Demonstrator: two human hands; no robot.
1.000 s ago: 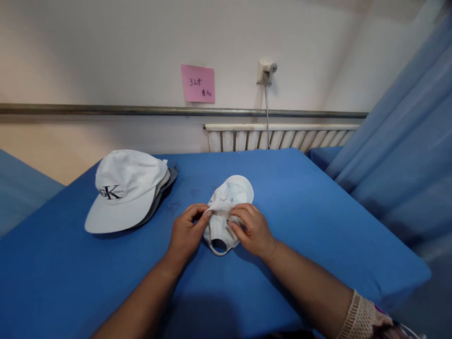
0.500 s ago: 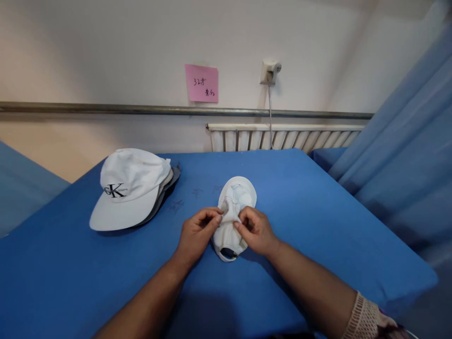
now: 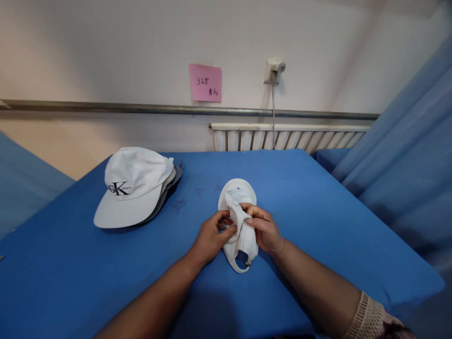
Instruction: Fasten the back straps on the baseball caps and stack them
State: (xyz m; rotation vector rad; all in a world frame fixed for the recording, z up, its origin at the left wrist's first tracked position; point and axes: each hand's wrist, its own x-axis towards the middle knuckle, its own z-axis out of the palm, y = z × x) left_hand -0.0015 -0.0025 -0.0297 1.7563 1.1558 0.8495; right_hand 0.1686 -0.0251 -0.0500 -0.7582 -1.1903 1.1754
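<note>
A small white cap [image 3: 249, 242] lies between my hands, its crown folded in and its brim pointing away from me. My left hand [image 3: 213, 238] pinches the left side of the crown fabric, with fingertips partly inside a fold. On the right side, my right hand [image 3: 264, 226] grips the same fabric between thumb and fingers. The strap opening at the back of this cap faces me, with a small buckle on it. To the left sits a stack of caps, topped by a white cap [image 3: 137, 181] with black letters; a dark cap [image 3: 160, 205] shows beneath it.
Blue cloth covers the table [image 3: 318, 226]. Behind it are a white radiator [image 3: 254, 139], a metal rail [image 3: 141, 108], a pink note [image 3: 205, 83] and a plugged socket [image 3: 271, 73] with a hanging cord. A blue curtain [image 3: 406, 127] borders the right side.
The small cap's back end has shifted slightly toward me and to the right, and its crown is folded differently. Both hands have moved a little right with it.
</note>
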